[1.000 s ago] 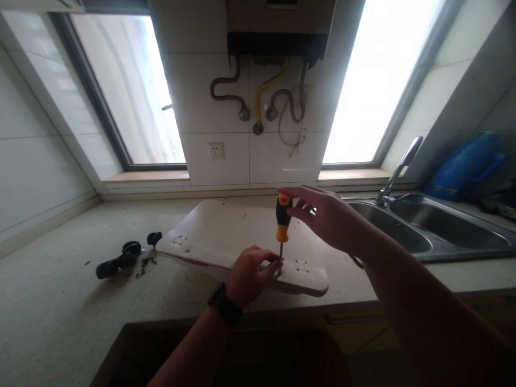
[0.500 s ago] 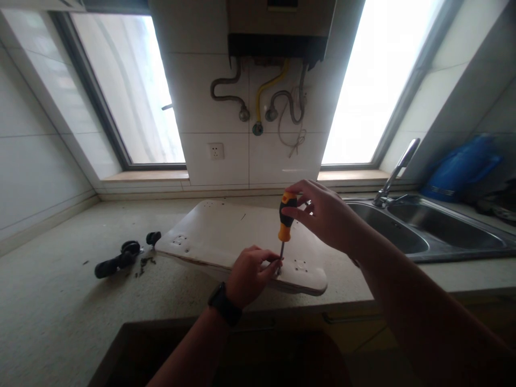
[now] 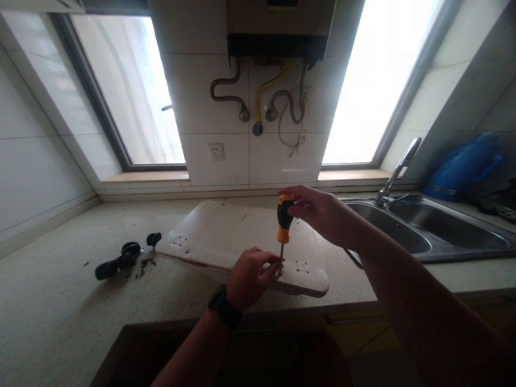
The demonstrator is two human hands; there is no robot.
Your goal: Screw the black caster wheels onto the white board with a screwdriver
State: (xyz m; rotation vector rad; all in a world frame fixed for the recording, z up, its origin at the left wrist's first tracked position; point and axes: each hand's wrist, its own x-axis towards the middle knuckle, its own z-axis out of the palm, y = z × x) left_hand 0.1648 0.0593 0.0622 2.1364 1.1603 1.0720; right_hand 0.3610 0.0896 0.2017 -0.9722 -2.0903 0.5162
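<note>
My right hand (image 3: 316, 212) grips the yellow and black handle of a screwdriver (image 3: 284, 217), which stands nearly upright with its tip down. At the lower end of the shaft, my left hand (image 3: 252, 274) pinches with thumb and index finger; whether a screw is also between them is hidden. Both work at the near edge of a white padded board (image 3: 229, 231), lying on the counter with small holes and metal fittings near its corners. The screwdriver's tip meets the board close to its right front corner. A black watch is on my left wrist.
Black caster wheels (image 3: 116, 263) and loose screws (image 3: 144, 266) lie left of the board on the speckled counter (image 3: 60, 301). A steel double sink (image 3: 439, 223) with a tap is at right, beside a blue container (image 3: 463, 166). Pipes hang below a wall-mounted heater (image 3: 278, 45).
My right hand and the top of the screwdriver have shifted slightly left, and its fingers have changed position on the handle. My left hand stays pinched at the shaft's lower end.
</note>
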